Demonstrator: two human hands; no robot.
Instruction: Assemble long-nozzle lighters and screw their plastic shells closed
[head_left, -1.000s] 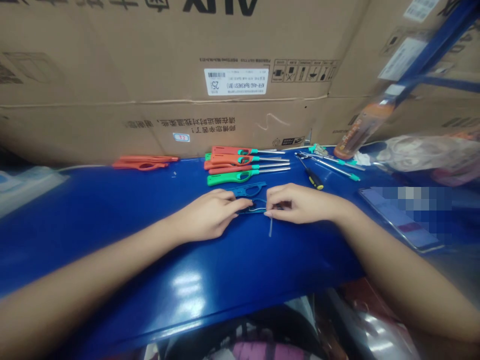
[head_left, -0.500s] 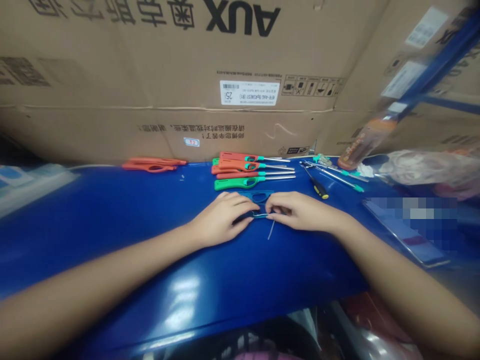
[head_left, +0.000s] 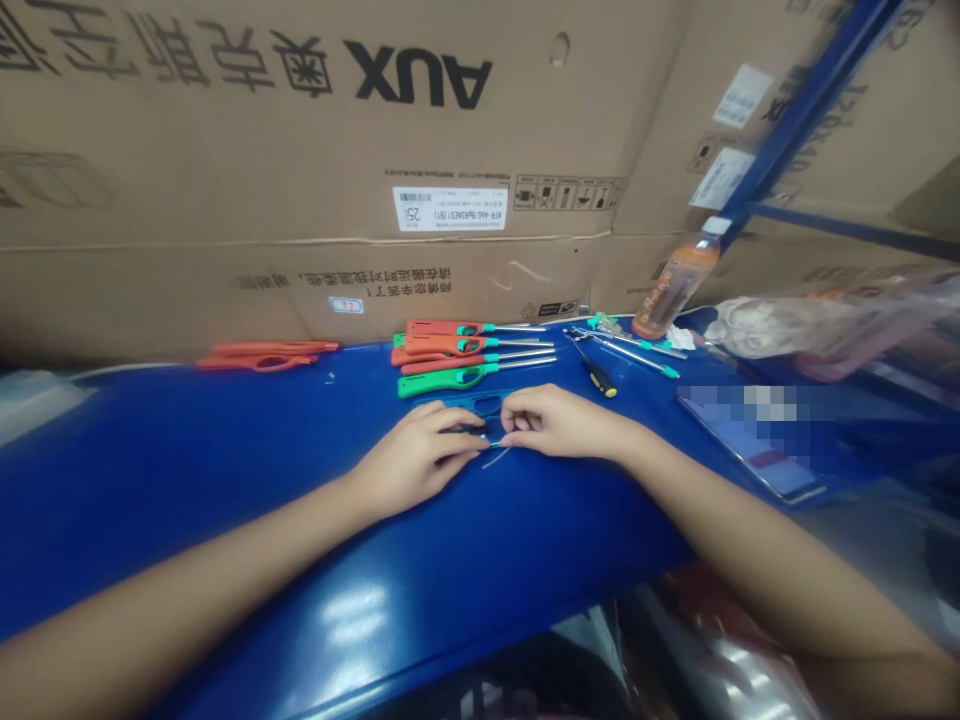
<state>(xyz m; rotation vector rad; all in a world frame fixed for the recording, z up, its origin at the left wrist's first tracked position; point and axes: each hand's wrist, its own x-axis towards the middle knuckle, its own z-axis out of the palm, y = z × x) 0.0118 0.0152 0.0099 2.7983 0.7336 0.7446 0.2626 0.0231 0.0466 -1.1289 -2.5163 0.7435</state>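
My left hand [head_left: 411, 456] and my right hand [head_left: 551, 422] meet over a blue lighter shell [head_left: 474, 405] lying on the blue table [head_left: 225, 470]. Both hands have their fingers pinched together on a small blue part between them, mostly hidden. A thin clear tube [head_left: 495, 459] sticks out below the fingers. Just behind lie a green long-nosed lighter [head_left: 450, 379] and several orange ones [head_left: 450, 345] in a row.
Orange shell halves [head_left: 262, 355] lie at the far left. A black-and-yellow screwdriver [head_left: 596, 372], loose metal tubes [head_left: 637, 350], a drink bottle [head_left: 671, 280], a plastic bag [head_left: 810, 325] and a phone [head_left: 750, 440] sit to the right. Large cardboard boxes [head_left: 300, 180] wall the back.
The camera has tilted and shifted, so everything sits lower and to the left. My hands stay together on the blue part; the clear tube now angles more sideways.
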